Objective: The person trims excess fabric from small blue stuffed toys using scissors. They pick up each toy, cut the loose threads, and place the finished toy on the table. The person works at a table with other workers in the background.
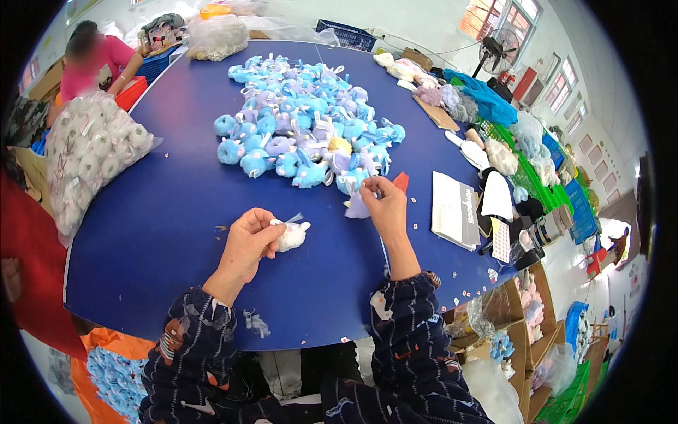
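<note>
Between the thumb and fingers of my left hand (248,242) is a small white plush toy (291,236) with a pale loop on top, held just above the blue table (176,268). My right hand (385,205) is closed in a pinch at the near edge of a pile of blue and lavender plush toys (300,134). A lavender plush toy (357,207) sits right beside its fingertips. Whatever the pinch holds, if anything, is too small or hidden to make out. Behind that hand a red pointed piece (401,181) shows.
At left stands a clear bag of white plush toys (99,148); beyond it sits a person in pink (99,63). A notebook (454,210) lies on the right side, near green crates (526,177). Cardboard boxes (537,297) stand at lower right, a fan (498,49) behind.
</note>
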`<act>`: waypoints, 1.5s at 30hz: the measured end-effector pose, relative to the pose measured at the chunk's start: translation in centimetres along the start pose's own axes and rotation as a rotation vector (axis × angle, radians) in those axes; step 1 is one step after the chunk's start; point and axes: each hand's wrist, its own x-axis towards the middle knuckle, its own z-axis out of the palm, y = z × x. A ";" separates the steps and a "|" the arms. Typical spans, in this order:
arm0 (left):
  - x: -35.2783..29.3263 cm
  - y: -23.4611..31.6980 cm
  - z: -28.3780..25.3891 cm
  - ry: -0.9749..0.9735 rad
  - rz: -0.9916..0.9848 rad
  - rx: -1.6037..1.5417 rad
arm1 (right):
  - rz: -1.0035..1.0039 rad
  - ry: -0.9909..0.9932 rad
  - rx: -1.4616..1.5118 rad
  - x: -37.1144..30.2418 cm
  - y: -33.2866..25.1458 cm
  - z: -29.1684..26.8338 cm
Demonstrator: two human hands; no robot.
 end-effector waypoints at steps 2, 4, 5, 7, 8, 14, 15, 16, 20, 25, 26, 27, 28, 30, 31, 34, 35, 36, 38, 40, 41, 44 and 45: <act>0.1 0.1 -0.2 0.015 -0.009 -0.054 | -0.019 -0.071 0.109 -0.7 -0.9 0.7; 0.3 0.0 -0.1 0.013 0.008 -0.052 | -0.025 -0.156 0.245 -1.3 -1.6 1.6; 0.5 -0.4 -0.1 0.005 0.028 -0.025 | -0.022 -0.197 0.238 -1.9 -2.2 1.9; 0.3 -0.2 -0.2 0.009 0.064 0.016 | -0.031 -0.252 0.207 -2.9 -4.1 2.7; 0.3 0.0 -0.2 0.014 0.077 0.030 | -0.001 -0.288 0.256 -3.0 -4.3 3.2; 0.5 -0.4 -0.2 0.020 0.033 0.014 | 0.213 -0.354 0.456 -3.5 -3.6 3.7; 0.4 -0.1 -0.2 0.029 0.036 0.031 | 0.235 -0.355 0.479 -3.4 -3.7 3.6; 0.3 0.1 -0.1 0.037 0.039 0.049 | 0.242 -0.355 0.502 -3.4 -3.6 3.6; 0.7 -0.2 -1.0 0.072 0.064 0.032 | 0.361 -0.304 0.689 -3.5 -4.0 3.6; 0.9 0.7 -1.3 0.104 0.011 -0.099 | 0.433 -0.337 1.057 -3.2 -3.5 2.9; 0.9 0.8 -1.3 0.107 0.008 -0.141 | 0.449 -0.338 1.090 -3.2 -3.8 2.8; 0.9 0.9 -1.5 0.111 0.003 -0.184 | 0.468 -0.339 1.123 -3.3 -4.1 2.9; 0.9 0.9 -1.7 0.107 -0.013 -0.241 | 0.445 -0.358 1.105 -3.3 -4.0 2.9; 1.0 1.0 -2.2 0.105 -0.046 -0.355 | 0.401 -0.403 1.075 -3.4 -3.6 3.0; 1.1 0.9 -2.3 0.079 -0.024 -0.381 | 0.380 -0.426 1.047 -3.5 -3.7 3.0; 1.1 1.1 -2.3 -0.007 0.046 -0.357 | 0.332 -0.529 0.974 -3.7 -3.8 3.1; 1.0 1.2 -2.2 -0.040 0.069 -0.282 | 0.342 -0.543 0.953 -4.0 -4.0 3.2; 0.9 1.5 -2.0 -0.077 0.092 -0.207 | 0.348 -0.552 0.930 -4.2 -4.5 3.1; 0.5 1.6 -1.4 -0.160 0.138 -0.028 | 0.344 -0.600 0.911 -4.5 -4.4 3.1; 0.1 1.6 -1.4 -0.242 0.206 0.115 | 0.360 -0.660 0.867 -4.5 -4.7 3.3; -0.1 1.4 -1.6 -0.228 0.221 0.176 | 0.369 -0.689 0.845 -4.5 -4.9 3.6; -0.1 0.9 -1.4 -0.165 0.181 0.236 | 0.411 -0.694 0.875 -4.6 -4.9 3.5; -0.2 1.4 -1.3 -0.139 0.136 0.224 | 0.418 -0.698 0.903 -4.5 -4.8 3.5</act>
